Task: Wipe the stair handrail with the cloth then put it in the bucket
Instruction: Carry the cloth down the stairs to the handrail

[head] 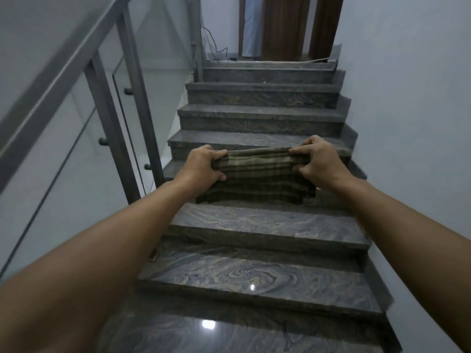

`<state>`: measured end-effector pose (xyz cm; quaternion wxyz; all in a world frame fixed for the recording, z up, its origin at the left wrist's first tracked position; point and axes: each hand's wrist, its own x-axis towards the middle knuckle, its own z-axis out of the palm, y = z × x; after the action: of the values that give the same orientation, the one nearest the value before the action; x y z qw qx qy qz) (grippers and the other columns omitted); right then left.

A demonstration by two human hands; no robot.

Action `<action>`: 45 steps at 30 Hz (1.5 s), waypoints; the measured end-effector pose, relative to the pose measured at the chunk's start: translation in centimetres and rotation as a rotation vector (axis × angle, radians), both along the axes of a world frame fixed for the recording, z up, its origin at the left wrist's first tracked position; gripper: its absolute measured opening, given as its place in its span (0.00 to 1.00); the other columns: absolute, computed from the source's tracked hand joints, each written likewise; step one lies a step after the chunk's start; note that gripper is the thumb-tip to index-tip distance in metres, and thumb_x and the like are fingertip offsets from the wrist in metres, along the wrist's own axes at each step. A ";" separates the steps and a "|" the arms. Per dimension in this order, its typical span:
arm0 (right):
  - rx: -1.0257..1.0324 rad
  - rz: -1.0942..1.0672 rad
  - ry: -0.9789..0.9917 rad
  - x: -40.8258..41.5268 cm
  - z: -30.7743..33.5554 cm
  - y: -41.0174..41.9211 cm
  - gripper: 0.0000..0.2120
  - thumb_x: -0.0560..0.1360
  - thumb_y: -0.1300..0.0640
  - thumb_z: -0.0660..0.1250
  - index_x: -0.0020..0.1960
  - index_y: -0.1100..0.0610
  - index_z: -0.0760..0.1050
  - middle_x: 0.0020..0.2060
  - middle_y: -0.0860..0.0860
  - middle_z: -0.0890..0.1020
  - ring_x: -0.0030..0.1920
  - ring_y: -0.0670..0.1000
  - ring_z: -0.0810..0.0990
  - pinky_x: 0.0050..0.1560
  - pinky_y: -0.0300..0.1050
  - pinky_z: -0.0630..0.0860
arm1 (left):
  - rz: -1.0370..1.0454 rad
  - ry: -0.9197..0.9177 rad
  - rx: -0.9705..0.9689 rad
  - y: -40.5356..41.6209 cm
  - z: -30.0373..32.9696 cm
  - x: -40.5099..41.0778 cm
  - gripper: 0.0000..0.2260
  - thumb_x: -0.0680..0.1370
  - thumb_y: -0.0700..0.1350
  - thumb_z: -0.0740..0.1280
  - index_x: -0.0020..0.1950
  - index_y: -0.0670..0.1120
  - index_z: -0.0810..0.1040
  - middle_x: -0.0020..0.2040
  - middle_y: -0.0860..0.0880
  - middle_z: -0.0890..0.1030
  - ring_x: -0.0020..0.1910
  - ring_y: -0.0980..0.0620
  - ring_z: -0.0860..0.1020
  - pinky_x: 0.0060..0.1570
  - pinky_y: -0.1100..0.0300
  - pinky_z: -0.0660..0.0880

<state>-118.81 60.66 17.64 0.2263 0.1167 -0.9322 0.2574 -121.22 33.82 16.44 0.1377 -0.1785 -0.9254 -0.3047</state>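
Observation:
A brown and tan checked cloth (pixel 254 177) hangs stretched between both my hands, out in front of me over the stairs. My left hand (pixel 201 166) grips its left top corner and my right hand (pixel 316 161) grips its right top corner. The metal stair handrail (pixel 58 75) slopes up along the left side, on grey posts with glass panels below it. Neither hand touches the handrail. No bucket is in view.
Dark marbled stone steps (pixel 260 225) rise ahead to a landing (pixel 267 62) with wooden door panels (pixel 285 26) and loose cables (pixel 216 50) by the far post. A plain white wall (pixel 413 98) closes the right side.

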 end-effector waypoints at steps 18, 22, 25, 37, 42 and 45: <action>0.053 0.078 0.024 -23.0 17.7 -3.7 0.18 0.71 0.65 0.71 0.61 0.60 0.77 0.53 0.52 0.72 0.54 0.52 0.72 0.54 0.40 0.69 | 0.139 0.054 0.000 -3.9 17.2 -22.0 0.29 0.68 0.42 0.76 0.68 0.46 0.73 0.55 0.47 0.75 0.57 0.48 0.73 0.59 0.59 0.68; 0.044 0.091 0.040 -26.7 21.8 -2.8 0.17 0.71 0.65 0.71 0.60 0.60 0.77 0.52 0.51 0.72 0.53 0.51 0.72 0.53 0.40 0.70 | 0.140 0.085 -0.010 -3.2 21.0 -26.0 0.29 0.68 0.42 0.76 0.68 0.46 0.73 0.56 0.46 0.76 0.56 0.47 0.73 0.59 0.58 0.68; 0.056 0.079 0.067 -30.4 24.3 -2.3 0.18 0.71 0.65 0.71 0.60 0.61 0.78 0.51 0.52 0.72 0.52 0.50 0.72 0.54 0.39 0.69 | 0.145 0.112 -0.013 -2.5 23.6 -29.3 0.28 0.69 0.42 0.75 0.68 0.46 0.73 0.57 0.46 0.76 0.57 0.47 0.73 0.61 0.55 0.70; 0.046 0.138 0.004 -46.4 33.8 -1.4 0.18 0.70 0.65 0.71 0.59 0.60 0.78 0.52 0.51 0.73 0.54 0.52 0.73 0.57 0.44 0.73 | 0.247 0.067 0.008 -0.7 32.9 -42.0 0.29 0.69 0.40 0.76 0.68 0.44 0.73 0.57 0.45 0.76 0.58 0.47 0.74 0.57 0.61 0.66; 0.012 0.210 0.001 -52.5 37.7 -3.6 0.17 0.71 0.65 0.71 0.59 0.59 0.78 0.51 0.51 0.73 0.52 0.50 0.72 0.53 0.40 0.71 | 0.292 0.072 0.011 -3.0 37.3 -46.6 0.28 0.70 0.40 0.75 0.69 0.45 0.72 0.56 0.48 0.75 0.53 0.53 0.71 0.55 0.62 0.66; 0.032 0.235 0.039 -57.3 39.7 -5.6 0.16 0.72 0.66 0.69 0.59 0.59 0.78 0.49 0.50 0.72 0.51 0.50 0.72 0.51 0.36 0.68 | 0.320 0.095 0.009 -4.9 39.6 -50.1 0.28 0.69 0.40 0.75 0.68 0.44 0.72 0.55 0.48 0.76 0.52 0.53 0.71 0.54 0.63 0.67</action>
<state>-176.13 55.02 57.35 0.2108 0.2338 -0.9115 0.2648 -171.30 28.95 56.00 0.2288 -0.0424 -0.9331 -0.2741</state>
